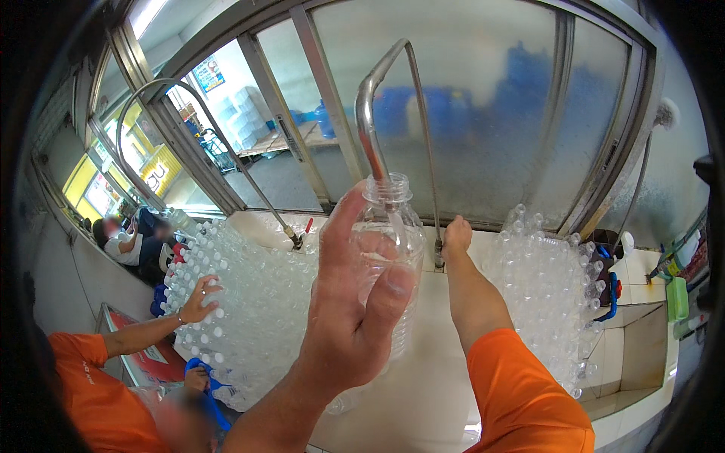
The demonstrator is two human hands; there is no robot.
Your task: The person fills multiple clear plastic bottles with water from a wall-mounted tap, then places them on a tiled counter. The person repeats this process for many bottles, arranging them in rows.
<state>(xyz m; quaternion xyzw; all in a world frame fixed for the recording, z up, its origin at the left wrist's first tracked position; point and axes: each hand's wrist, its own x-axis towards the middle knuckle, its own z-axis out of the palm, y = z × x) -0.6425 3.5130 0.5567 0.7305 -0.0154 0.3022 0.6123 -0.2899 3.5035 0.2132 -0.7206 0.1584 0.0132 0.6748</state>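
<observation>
Under the curved steel spout (371,113) at the middle of the head view, the left hand (349,302) holds a clear plastic bottle (393,249) upright, its grip clamped around the bottle's body with the thumb across the front, and the spout's end reaches into the bottle's open neck. Just to the right, the right hand (456,232) rests at the base of the spout pipe by the window frame, its grip closed over the valve (439,253) there, arm in an orange sleeve. Heaps of empty clear bottles (249,302) lie on the pale surface (423,377) to the left, and a second heap (544,294) to the right. At lower left another person in an orange shirt lays a hand (198,300) on the left heap. Frosted window panes (468,98) stand behind the spout.
</observation>
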